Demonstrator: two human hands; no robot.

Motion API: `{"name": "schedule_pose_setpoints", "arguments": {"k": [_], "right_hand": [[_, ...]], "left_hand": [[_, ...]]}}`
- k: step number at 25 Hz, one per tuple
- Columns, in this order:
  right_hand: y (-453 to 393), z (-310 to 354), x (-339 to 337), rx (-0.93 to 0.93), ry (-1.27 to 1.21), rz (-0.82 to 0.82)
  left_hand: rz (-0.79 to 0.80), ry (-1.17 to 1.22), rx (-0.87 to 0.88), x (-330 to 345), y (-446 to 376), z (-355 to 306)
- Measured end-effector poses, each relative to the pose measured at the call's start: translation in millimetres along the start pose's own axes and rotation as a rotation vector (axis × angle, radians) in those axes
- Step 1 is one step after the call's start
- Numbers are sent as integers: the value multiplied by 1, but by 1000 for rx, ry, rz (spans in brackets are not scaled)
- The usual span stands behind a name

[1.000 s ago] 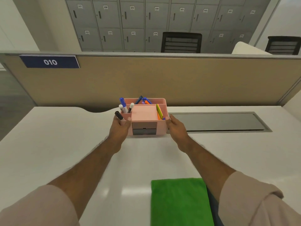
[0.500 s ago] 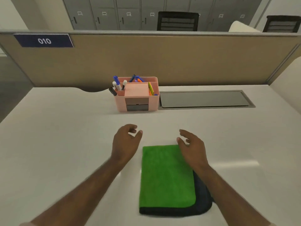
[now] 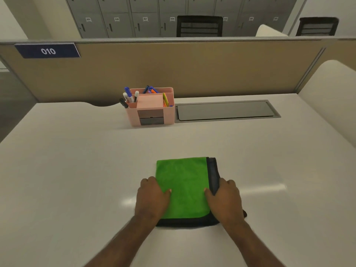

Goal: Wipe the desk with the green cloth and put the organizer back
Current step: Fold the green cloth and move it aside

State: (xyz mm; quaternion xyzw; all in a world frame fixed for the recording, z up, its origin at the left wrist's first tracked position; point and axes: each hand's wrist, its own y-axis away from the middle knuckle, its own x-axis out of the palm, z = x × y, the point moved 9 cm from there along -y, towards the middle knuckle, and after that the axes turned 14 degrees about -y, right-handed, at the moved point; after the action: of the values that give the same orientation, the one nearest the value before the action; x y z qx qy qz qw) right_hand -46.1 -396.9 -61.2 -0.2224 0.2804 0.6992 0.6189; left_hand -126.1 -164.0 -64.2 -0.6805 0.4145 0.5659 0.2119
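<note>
A folded green cloth (image 3: pixel 184 186) with a dark underside lies on the white desk (image 3: pixel 77 170) in front of me. My left hand (image 3: pixel 152 197) grips its left edge, thumb on top. My right hand (image 3: pixel 224 199) grips its right edge, where the dark layer shows. A pink organizer (image 3: pixel 151 110) holding pens and markers stands upright at the back of the desk, against the partition and apart from both hands.
A grey cable hatch (image 3: pixel 225 110) is set into the desk just right of the organizer. A tan partition (image 3: pixel 192 68) with a "010" label (image 3: pixel 48 51) closes off the back. A white side panel (image 3: pixel 331 97) rises at the right.
Both hands let go of the organizer at the back of the desk, drew back toward me and closed on the two side edges of the green cloth.
</note>
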Motion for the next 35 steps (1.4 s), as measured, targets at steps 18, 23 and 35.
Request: {"name": "schedule_pose_setpoints", "arguments": {"k": [18, 23, 35], "right_hand": [[-30, 14, -16, -146, -195, 113], [-72, 15, -84, -197, -207, -8], [-226, -66, -228, -130, -56, -223]], "left_hand": [[-96, 11, 97, -24, -19, -52], [-151, 171, 163, -35, -28, -108], [-101, 306, 251, 15, -92, -323]]}}
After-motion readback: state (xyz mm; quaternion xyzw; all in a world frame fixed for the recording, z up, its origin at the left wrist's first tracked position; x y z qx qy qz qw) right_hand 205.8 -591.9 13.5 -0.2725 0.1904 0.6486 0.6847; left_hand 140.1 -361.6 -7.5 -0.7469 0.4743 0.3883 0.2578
